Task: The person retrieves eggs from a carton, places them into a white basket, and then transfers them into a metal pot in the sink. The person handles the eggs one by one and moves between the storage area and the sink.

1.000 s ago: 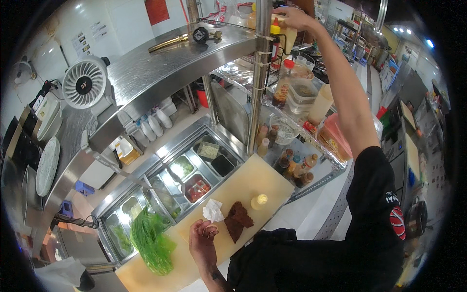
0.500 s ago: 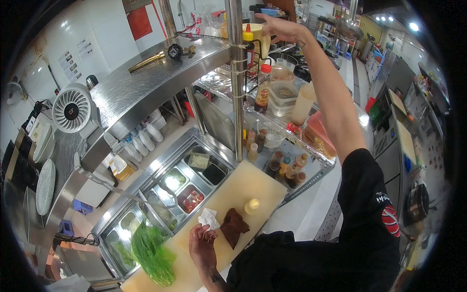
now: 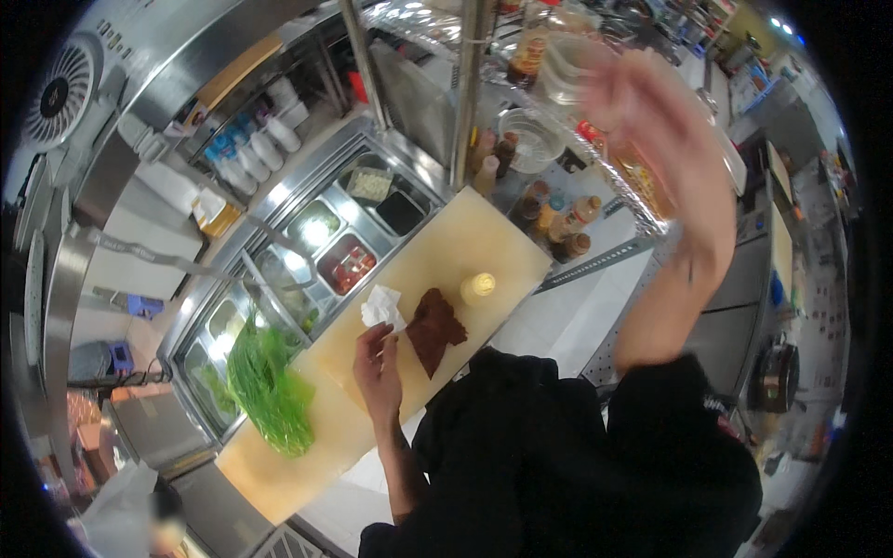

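My left hand (image 3: 377, 372) rests over the pale cutting board (image 3: 363, 423), its curled fingers pinching the edge of a crumpled white tissue (image 3: 381, 307). Just right of the tissue lies a dark brown cloth (image 3: 435, 330), spread unevenly. A pale yellow squeeze bottle (image 3: 478, 289), seen from above, stands beyond it. My right hand (image 3: 642, 102) is raised over the foil-covered shelf at the upper right. Motion smears its fingers, so whether it holds anything does not show. A bundle of long green leaves (image 3: 270, 386), partly in plastic, lies across the board's left part.
Behind the board is a steel well of ingredient pans (image 3: 345, 264), with red pieces in one. Sauce bottles (image 3: 574, 216) cluster on a lower shelf to the right, near a clear plastic basket (image 3: 530, 141). A steel post (image 3: 470, 93) rises at the board's far corner.
My right hand has come back from far over the upper shelf, nearer to me. The view has tilted down toward the board. My left hand stays by the tissue.
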Demonstrator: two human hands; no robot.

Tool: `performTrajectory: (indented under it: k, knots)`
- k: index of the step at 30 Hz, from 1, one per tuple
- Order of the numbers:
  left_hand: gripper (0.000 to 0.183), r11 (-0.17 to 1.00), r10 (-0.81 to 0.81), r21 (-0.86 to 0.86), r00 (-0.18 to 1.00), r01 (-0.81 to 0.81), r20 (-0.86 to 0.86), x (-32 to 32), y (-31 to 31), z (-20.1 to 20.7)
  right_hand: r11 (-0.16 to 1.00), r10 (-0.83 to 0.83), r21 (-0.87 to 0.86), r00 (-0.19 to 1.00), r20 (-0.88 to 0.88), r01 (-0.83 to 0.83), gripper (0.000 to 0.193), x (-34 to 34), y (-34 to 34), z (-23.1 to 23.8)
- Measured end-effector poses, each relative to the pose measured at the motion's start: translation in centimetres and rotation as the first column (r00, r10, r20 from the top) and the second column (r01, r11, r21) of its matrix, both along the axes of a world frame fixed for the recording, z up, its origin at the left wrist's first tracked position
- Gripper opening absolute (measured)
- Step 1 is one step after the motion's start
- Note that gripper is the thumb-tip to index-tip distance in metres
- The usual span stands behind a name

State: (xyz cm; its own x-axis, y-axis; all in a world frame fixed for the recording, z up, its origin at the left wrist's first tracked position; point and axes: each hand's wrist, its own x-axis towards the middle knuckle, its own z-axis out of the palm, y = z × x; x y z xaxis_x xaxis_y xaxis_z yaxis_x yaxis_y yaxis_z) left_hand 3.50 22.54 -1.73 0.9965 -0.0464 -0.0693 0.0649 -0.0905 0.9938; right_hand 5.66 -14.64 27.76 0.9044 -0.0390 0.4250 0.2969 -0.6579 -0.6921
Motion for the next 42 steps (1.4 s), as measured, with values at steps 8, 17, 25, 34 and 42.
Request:
performTrajectory:
  k: [8, 17, 25, 34, 42]
  knots:
    - [0.057, 0.590, -0.096, 0.807, 0.990, -0.024, 0.100, 2.4, 6.7, -2.8, 0.975, -0.177, -0.219, 0.718, -0.673, 0.035, 0.056, -11.0, 2.7, -30.5]
    - [0.069, 0.458, -0.259, 0.864, 0.961, 0.208, -0.095, 1.4, 3.6, -11.1, 0.991, -0.093, 0.006, 0.718, -0.690, 0.134, 0.068, -11.8, 6.6, -35.1]
    - [0.035, 0.867, -0.015, 0.498, 0.998, -0.018, 0.061, 1.5, -1.0, -2.9, 0.979, -0.161, 0.035, 0.870, -0.466, 0.200, 0.081, -6.8, 7.6, -39.8]
    - [0.039, 0.711, -0.522, 0.669, 0.801, 0.219, 0.293, 3.1, -16.7, 1.7, 0.991, -0.073, 0.092, 0.961, -0.267, 0.101, 0.071, -5.9, 7.6, -42.4]
    - [0.038, 0.613, -0.526, 0.778, 0.804, 0.134, 0.277, 2.9, -16.8, 0.3, 0.973, -0.187, 0.069, 0.926, -0.328, 0.221, 0.059, -5.7, 8.0, -42.0]
